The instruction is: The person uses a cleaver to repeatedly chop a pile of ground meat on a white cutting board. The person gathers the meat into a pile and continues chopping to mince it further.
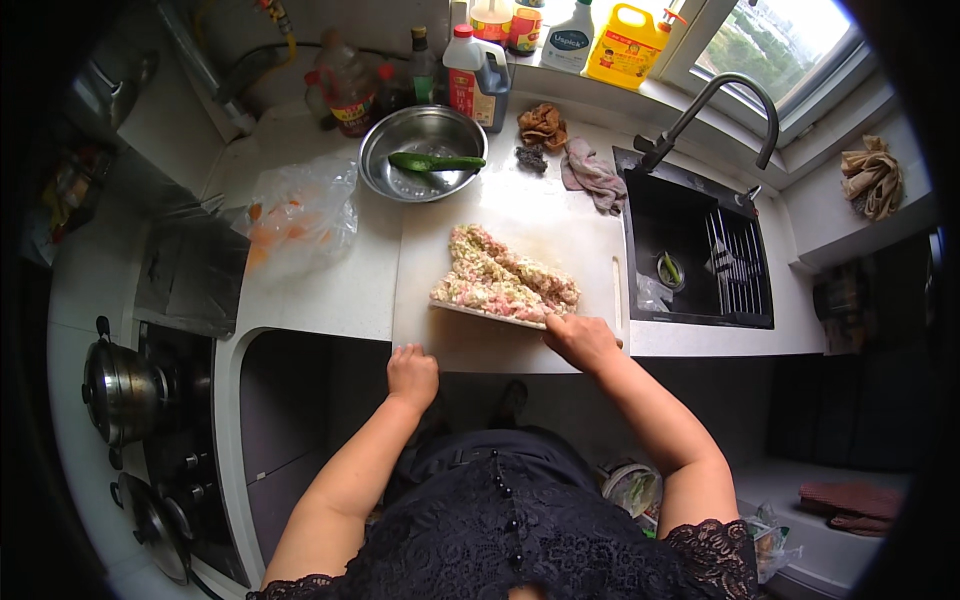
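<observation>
Kitchen counter (pixel 320 295), white, one stretch of it beneath one window (pixel 780 45), seen from the head view. On it, near the front edge, one pale cutting board (pixel 590 235). On the board, one heap of pinkish mince (pixel 500 270) flecked with green, too fine to count in bits. Along the heap's near side, one flat blade (pixel 485 314), apparently of a cleaver, partly covered by mince. Right hand (pixel 585 343): fingers closed around the handle end, the handle mostly hidden. Left hand (pixel 412 377): fingertips by the board's near left corner, bent; cannot tell whether pinching the board or merely resting there.

Behind the board, one steel bowl (pixel 375 165) with one green utensil (pixel 437 162) inside; to the left, one clear plastic bag (pixel 300 215) with orange pieces, too blurred to count. To the bowl's right, one brown cloth (pixel 542 128), one dark scrubber (pixel 531 158) and one pinkish-grey cloth (pixel 596 178). Farther right, one black sink (pixel 690 240) with one tap (pixel 765 100). Far left, two steel pots (pixel 125 390).
</observation>
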A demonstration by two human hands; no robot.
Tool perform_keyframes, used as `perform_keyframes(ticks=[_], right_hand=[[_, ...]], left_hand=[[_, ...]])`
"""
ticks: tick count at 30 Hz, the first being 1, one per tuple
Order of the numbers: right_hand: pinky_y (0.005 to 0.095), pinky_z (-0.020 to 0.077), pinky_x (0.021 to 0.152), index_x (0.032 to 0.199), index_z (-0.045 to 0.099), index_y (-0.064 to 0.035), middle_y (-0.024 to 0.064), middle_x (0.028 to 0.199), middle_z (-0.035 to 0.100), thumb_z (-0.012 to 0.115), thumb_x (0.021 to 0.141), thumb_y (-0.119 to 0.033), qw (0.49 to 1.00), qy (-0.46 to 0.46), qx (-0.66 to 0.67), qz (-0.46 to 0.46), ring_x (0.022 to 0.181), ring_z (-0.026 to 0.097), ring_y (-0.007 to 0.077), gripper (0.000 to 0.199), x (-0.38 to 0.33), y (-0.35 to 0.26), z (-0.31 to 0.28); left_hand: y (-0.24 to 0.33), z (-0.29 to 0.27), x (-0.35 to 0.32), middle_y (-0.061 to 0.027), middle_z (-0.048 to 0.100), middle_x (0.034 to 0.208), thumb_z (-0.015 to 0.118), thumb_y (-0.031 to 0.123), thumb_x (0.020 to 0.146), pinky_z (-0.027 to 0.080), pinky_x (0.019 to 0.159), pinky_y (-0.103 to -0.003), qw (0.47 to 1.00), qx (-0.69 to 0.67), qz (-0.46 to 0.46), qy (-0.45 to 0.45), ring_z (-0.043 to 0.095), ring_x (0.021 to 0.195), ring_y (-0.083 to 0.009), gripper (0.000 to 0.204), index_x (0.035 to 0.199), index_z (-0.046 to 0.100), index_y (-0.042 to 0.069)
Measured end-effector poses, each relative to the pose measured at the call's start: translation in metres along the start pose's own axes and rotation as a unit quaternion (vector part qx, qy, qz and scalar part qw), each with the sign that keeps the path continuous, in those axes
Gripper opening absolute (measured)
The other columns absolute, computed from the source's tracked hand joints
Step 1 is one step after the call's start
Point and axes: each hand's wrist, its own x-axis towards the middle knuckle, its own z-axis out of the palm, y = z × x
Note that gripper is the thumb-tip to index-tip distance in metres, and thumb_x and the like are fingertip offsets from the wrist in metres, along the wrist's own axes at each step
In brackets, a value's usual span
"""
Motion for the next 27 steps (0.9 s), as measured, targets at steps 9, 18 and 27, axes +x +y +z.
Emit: perform_keyframes(ticks=[9, 18, 27], right_hand=[[0.0490, 0.0474, 0.064, 0.087, 0.050, -0.0087, 0.0157, 0.074, 0.062, 0.056, 0.084, -0.032, 0.986, -0.070, 0.105, 0.108, 0.072, 0.060, 0.0382, 0.024, 0.034, 0.036, -0.010], [0.0493, 0.0470, 0.062, 0.086, 0.048, -0.0082, 0.0178, 0.071, 0.060, 0.055, 0.084, -0.029, 0.984, -0.088, 0.119, 0.101, 0.069, 0.060, 0.0384, 0.022, 0.034, 0.006, -0.038], [0.0496, 0.0480, 0.061, 0.088, 0.049, -0.0078, 0.0175, 0.069, 0.061, 0.052, 0.087, -0.032, 0.972, -0.186, 0.138, 0.040, 0.067, 0.061, 0.0375, 0.025, 0.005, -0.050, -0.002]], left_hand=[[0.001, 0.000, 0.003, -0.0125, 0.063, 0.080, 0.072, 0.020, 0.063, 0.047, 0.085, -0.041, 0.999, -0.014, -0.017, -0.024, 0.061, 0.087, -0.0261, 0.013, 0.067, 0.070, 0.007], [-0.002, 0.001, 0.002, -0.0127, 0.063, 0.081, 0.074, 0.021, 0.063, 0.047, 0.084, -0.040, 1.000, -0.019, -0.011, -0.002, 0.061, 0.086, -0.0268, 0.016, 0.067, 0.070, 0.006], [-0.017, 0.001, -0.009, -0.0175, 0.065, 0.094, 0.071, 0.017, 0.066, 0.051, 0.079, -0.038, 0.998, -0.046, 0.036, -0.013, 0.062, 0.093, -0.0298, 0.017, 0.072, 0.067, 0.002]])
